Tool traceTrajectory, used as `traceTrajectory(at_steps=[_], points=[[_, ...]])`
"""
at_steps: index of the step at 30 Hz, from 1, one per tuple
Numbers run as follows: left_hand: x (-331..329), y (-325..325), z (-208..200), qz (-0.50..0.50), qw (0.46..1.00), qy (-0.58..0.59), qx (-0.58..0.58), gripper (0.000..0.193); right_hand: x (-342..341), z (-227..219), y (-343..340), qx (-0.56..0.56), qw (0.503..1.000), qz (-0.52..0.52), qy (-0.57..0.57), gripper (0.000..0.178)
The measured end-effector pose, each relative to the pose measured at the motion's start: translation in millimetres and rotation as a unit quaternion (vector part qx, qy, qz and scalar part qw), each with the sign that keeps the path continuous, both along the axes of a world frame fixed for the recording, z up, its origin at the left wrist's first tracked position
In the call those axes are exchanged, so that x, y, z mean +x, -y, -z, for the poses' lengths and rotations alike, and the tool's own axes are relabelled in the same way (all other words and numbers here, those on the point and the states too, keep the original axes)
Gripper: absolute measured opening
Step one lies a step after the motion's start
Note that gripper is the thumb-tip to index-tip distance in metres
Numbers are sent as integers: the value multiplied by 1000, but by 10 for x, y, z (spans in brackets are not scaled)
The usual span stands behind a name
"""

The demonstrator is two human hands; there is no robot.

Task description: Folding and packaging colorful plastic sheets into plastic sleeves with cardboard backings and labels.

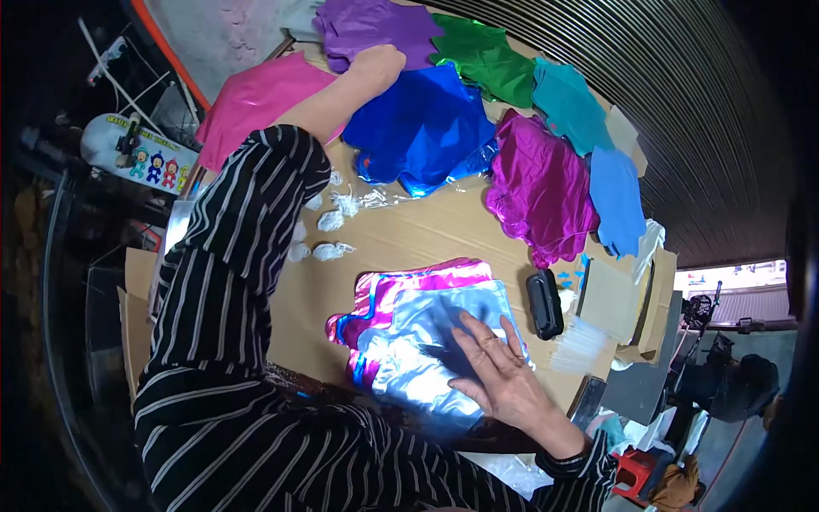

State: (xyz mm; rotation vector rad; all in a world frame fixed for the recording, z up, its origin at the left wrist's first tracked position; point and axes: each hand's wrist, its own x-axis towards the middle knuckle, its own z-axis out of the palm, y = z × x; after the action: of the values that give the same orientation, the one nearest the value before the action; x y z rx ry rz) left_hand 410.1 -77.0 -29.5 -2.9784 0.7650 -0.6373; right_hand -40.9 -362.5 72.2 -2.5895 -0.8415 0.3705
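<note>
My left hand (380, 63) reaches to the near edge of a stack of purple foil balloons (375, 26), flat and uninflated. Its fingers curl down and away, their tips hidden against the stack. My right hand (503, 375) lies on a silvery pale-blue foil balloon (409, 341), fingers spread and holding nothing. Under that sheet, pink and blue foil edges (431, 275) stick out on the left and far sides. Close beyond my left forearm is a blue foil stack (418, 128); a pink stack (256, 102) lies on the forearm's left.
Green (486, 60), teal (572, 107), magenta (542, 183) and light-blue (618, 200) foil stacks line the cardboard-covered table (409, 230). White string bundles (331, 220) lie near my left sleeve. A black case (544, 305) and thin clear sticks (583, 346) sit to the right.
</note>
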Motion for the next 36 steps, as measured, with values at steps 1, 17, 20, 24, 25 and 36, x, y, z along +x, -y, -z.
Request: traceTrajectory(at_steps=[1, 17, 20, 24, 25, 36], points=[[-31, 76, -6, -13, 999, -29, 13, 18, 76, -42, 17, -3, 1000, 4, -5, 77], [385, -493, -214, -89, 935, -85, -333, 28, 2627, 86, -573, 90, 961, -85, 247, 44], [379, -260, -379, -91, 948, -121, -278, 27, 3347, 381, -850, 86, 946, -75, 304, 39], [447, -111, -503, -93, 949, -161, -253, 21, 3996, 633, -1324, 41, 938, -59, 340, 40], [470, -152, -485, -98, 946, -173, -255, 19, 4045, 649, -1467, 6, 942, -32, 335, 43], [653, -383, -689, 44, 887, -47, -458, 18, 4203, 919, -1719, -184, 893, 16, 411, 62]])
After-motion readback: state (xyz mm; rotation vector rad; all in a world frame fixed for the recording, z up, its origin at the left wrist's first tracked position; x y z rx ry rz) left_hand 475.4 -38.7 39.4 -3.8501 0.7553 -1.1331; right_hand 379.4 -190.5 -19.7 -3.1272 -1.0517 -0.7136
